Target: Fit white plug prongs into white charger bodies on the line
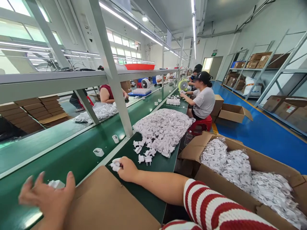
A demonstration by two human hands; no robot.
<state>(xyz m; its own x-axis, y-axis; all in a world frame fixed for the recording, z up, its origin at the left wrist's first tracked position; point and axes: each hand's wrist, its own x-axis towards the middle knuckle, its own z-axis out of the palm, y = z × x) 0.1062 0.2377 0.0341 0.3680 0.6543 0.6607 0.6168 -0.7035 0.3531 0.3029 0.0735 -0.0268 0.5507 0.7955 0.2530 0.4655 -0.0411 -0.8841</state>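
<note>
My left hand (48, 198) is over the green belt at the lower left, fingers spread and a little blurred. A white charger housing (56, 184) shows between its thumb and fingers; whether they touch is unclear. My right hand (128, 170) is closed on a white plug part (116, 165) above the far corner of a cardboard sheet (105, 201). Just beyond it, several loose white plug parts (148, 159) with prongs lie on the green table. Behind them rests a clear bag (165, 127) heaped with similar parts. Two more white housings, one nearer (98, 152) and one farther (115, 139), sit on the belt.
A grey upright post (115, 70) rises between belt and table, under a shelf. At the right stands an open carton (199, 150) of bagged white parts. A co-worker (202, 95) sits farther along the table, near a green fan (183, 85). Another person sits across the belt.
</note>
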